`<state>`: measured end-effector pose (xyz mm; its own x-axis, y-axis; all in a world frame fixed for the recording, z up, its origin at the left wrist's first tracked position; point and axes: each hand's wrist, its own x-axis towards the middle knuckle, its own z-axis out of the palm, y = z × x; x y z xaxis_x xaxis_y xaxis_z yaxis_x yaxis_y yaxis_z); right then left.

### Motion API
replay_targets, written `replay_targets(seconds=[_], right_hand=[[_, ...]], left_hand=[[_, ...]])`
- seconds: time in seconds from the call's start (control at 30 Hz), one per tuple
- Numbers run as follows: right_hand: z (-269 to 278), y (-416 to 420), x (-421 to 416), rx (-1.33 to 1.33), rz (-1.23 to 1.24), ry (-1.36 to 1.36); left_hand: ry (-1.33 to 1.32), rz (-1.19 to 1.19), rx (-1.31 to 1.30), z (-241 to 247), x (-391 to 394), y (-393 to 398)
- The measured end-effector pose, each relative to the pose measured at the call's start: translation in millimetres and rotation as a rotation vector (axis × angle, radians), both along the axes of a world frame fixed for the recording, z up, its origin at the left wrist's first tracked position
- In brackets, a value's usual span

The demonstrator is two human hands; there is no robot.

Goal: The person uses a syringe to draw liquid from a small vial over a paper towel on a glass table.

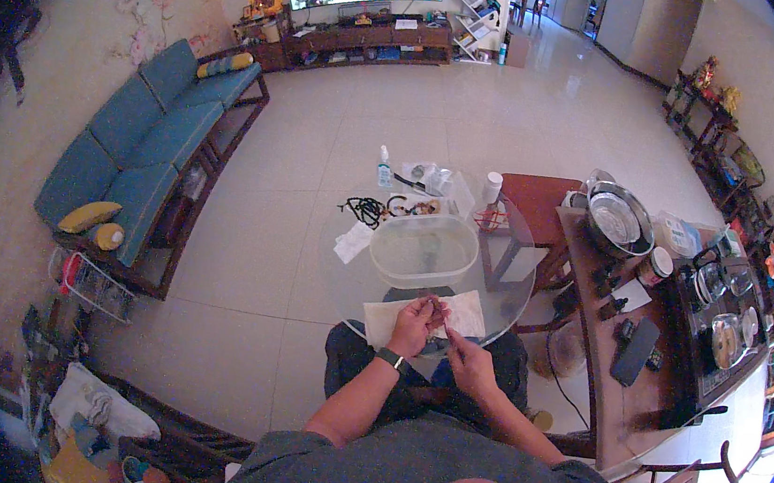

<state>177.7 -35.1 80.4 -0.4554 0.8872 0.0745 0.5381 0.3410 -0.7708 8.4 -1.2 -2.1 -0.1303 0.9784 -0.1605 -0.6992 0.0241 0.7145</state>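
Note:
My left hand [412,327], with a dark band on its wrist, pinches a small reddish-brown object [435,310] too small to identify. In my right hand [473,367] is a thin stick-like tool [448,329], its tip up against that object. Both hands are over the near edge of a round glass table [515,269], above a pale cloth [470,314]. Just beyond them stands an oval translucent plastic tub [391,270] holding what looks like clear liquid. Dark bead strings [364,209] lie behind the tub on the left, near a crumpled white tissue [353,241].
A spray bottle [385,169], plastic bags [429,177] and a white-capped bottle [492,187] stand along the far side. To the right are a red-brown wooden stool [537,194] and a wooden tea table [597,292] bearing a metal basin [621,224], a jar [656,265] and glass teaware [727,341].

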Motion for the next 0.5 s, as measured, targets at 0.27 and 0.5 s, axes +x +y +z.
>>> replay_targets(seconds=[0.27, 0.5], right_hand=[[8, 5, -9, -0.064, 0.030, -0.103], [-2, 0, -4, -0.007, -0.015, 0.005]], left_hand=[[-0.074, 0.093, 0.017, -3, -3, 1], [-0.002, -0.060, 0.024, -3, -2, 1]])
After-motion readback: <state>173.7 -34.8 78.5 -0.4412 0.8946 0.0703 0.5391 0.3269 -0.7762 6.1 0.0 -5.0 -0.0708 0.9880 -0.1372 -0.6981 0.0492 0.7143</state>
